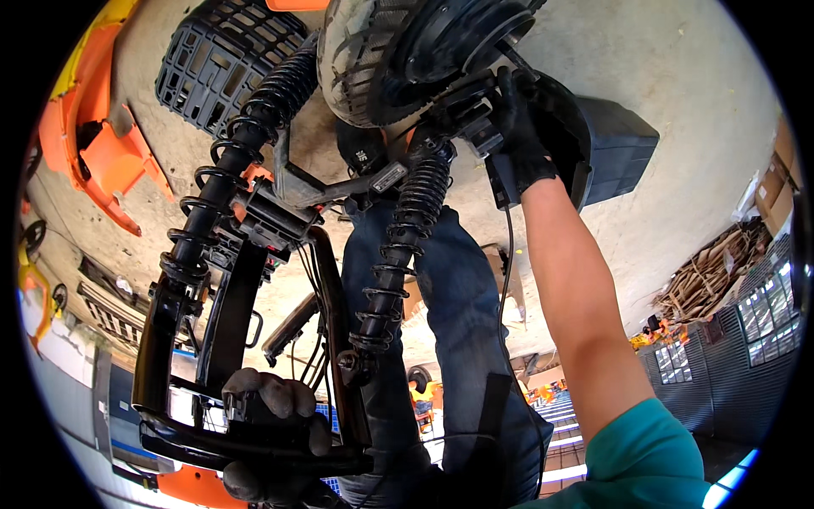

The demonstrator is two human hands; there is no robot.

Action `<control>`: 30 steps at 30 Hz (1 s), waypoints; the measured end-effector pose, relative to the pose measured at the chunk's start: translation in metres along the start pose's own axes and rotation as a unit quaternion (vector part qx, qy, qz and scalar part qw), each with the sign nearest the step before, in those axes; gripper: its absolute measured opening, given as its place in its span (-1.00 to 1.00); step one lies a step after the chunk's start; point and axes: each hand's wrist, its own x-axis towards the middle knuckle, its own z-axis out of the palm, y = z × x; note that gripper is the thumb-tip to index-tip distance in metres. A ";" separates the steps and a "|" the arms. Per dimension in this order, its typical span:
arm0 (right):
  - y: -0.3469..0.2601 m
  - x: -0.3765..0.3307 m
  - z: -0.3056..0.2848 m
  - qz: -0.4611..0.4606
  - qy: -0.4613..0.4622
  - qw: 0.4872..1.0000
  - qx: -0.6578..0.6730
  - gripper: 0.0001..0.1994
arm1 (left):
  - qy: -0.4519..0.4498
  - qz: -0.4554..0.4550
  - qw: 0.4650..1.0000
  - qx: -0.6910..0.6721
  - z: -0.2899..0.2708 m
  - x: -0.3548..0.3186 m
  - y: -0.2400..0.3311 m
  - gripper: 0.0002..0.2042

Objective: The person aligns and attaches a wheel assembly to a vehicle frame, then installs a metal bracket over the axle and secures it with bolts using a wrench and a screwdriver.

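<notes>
My left hand point(270, 416), in a black glove with grey fingertips, wraps around the crossbar of a black tubular frame point(157, 356) at the lower left. Two black coil-spring shock absorbers, one on the left point(208, 191) and one in the middle point(398, 237), run from the frame toward a wheel point(360, 64) with a worn tyre. My right hand point(521, 131), in a black glove, is closed beside the wheel hub, next to a black block-shaped part point(482, 134); black on black hides what its fingers grip. A black fender point(615, 148) lies just right of that hand.
A black plastic basket point(216, 68) lies on the concrete floor at the far left, near orange body panels point(110, 161). A thin black cable point(507, 271) hangs beside my right forearm. A brown heap of strips point(712, 267) lies at the right, by a corrugated wall point(712, 382).
</notes>
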 end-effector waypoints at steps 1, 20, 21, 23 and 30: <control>-0.004 -0.002 -0.003 -0.003 -0.038 0.996 -0.083 -0.39 | 0.001 0.001 1.000 0.005 0.000 0.000 -0.001 -0.15; -0.050 -0.009 0.014 0.337 -0.045 0.853 0.396 -0.73 | -0.027 -0.023 0.999 -0.002 -0.009 0.000 0.002 -0.15; -0.049 -0.011 0.015 0.318 -0.048 0.868 0.378 -0.72 | -0.034 -0.021 0.999 -0.006 -0.010 0.001 0.002 -0.16; -0.046 -0.014 0.019 0.286 -0.068 0.867 0.402 -0.69 | -0.047 -0.029 0.998 -0.016 -0.010 0.002 0.003 -0.17; -0.044 -0.020 0.012 0.431 -0.050 0.773 0.464 -0.71 | -0.020 -0.020 0.999 -0.031 -0.008 -0.002 0.002 -0.19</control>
